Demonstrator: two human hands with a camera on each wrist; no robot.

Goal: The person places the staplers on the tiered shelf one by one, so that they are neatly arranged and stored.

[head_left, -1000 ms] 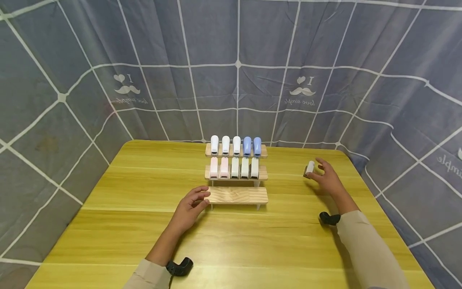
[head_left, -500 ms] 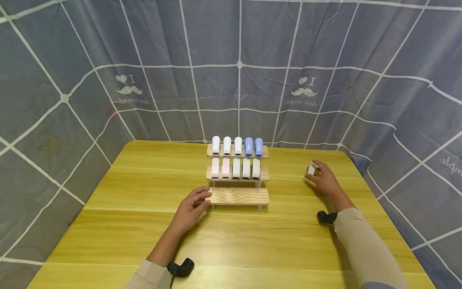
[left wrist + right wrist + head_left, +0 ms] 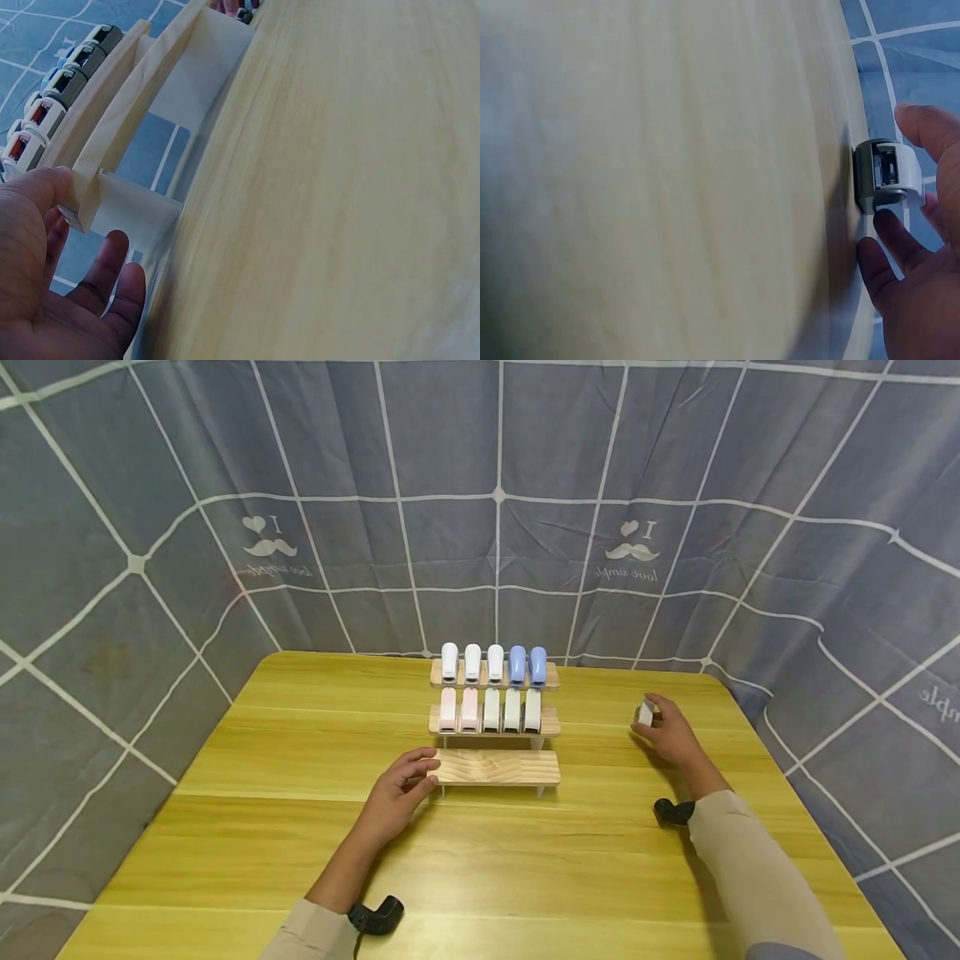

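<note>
In the head view my left hand (image 3: 400, 785) is at the left end of the lowest wooden shelf (image 3: 502, 767). The left wrist view shows its thumb on the board's end (image 3: 84, 196), one finger partly hidden behind it and two fingers loosely bent below. Off to the right, my right hand (image 3: 675, 735) has thumb and fingers about a small white and grey stapler (image 3: 644, 712). The right wrist view shows this stapler (image 3: 889, 174) upright at the tabletop, thumb above it in the picture, fingers below; the exact contact is partly hidden.
On the middle tier stand pink staplers (image 3: 458, 710) and pale grey-green ones (image 3: 512, 710). White staplers (image 3: 472, 663) and blue ones (image 3: 527, 666) line the back tier. A grey checked curtain (image 3: 450, 543) surrounds the wooden table (image 3: 300, 718).
My right hand has closed in around the stapler, which now sits turned a little and shifted slightly left with the hand. The left hand stays at the shelf end.
</note>
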